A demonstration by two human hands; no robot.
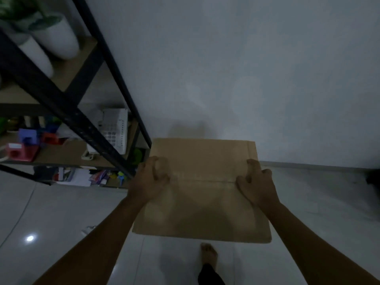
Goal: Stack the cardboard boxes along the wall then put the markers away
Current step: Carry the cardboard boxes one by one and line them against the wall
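A brown cardboard box (202, 194) fills the middle of the head view, its closed top facing me with a seam running across it. My left hand (151, 179) grips its left side and my right hand (255, 182) grips its right side, fingers curled over the top. The box's far edge lies close to the pale wall (246, 68), just right of the black shelf post. Whether the box rests on the floor or on another box is hidden beneath it. No markers can be made out.
A black metal shelf rack (86, 112) stands at the left with white pots (59, 38), a white basket (115, 130), coloured items and papers on its boards. My bare foot (208, 254) stands on the glossy white floor (61, 212). A dark object (373, 179) sits at the right edge.
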